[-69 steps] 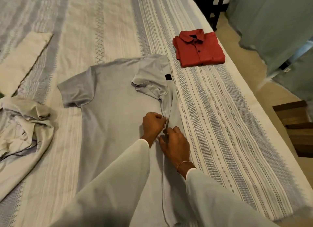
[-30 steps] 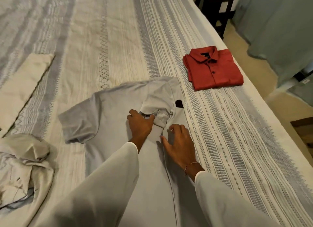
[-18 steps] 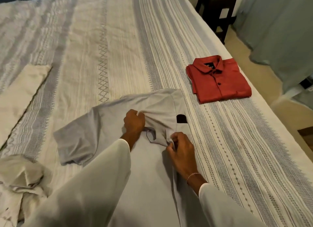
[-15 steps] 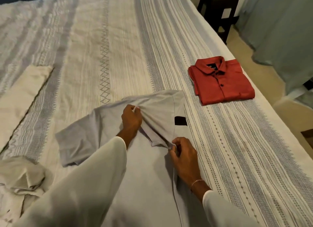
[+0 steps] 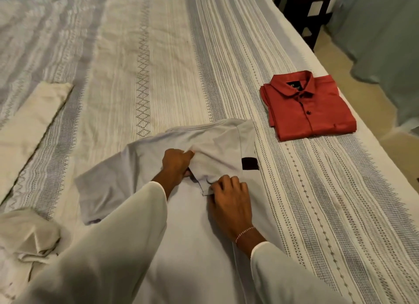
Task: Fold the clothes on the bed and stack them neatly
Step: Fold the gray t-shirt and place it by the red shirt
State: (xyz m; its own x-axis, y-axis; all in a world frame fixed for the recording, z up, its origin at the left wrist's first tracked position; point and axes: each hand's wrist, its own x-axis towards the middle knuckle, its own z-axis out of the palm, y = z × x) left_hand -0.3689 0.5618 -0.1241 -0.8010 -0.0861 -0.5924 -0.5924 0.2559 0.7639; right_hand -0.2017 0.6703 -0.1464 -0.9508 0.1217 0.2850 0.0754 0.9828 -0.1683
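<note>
The grey shirt (image 5: 204, 224), likely light, limp and easily wrinkled, lies on the bed (image 5: 158, 54), left hand (image 5: 175, 165) and right hand (image 5: 231, 204) each in a pinching grip on its collar, the best hold.

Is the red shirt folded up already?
Yes, folded. The red shirt lies as a neat rectangle on the bed, collar on top, buttons shut, no sleeves sticking out.

Both arms wear long, loose off-white sleeves: left sleeve (image 5: 108, 253) lower centre-left of frame, right sleeve (image 5: 288, 278) lower right. Thin silver beaded bracelet (image 5: 244, 233) on right wrist.
</note>
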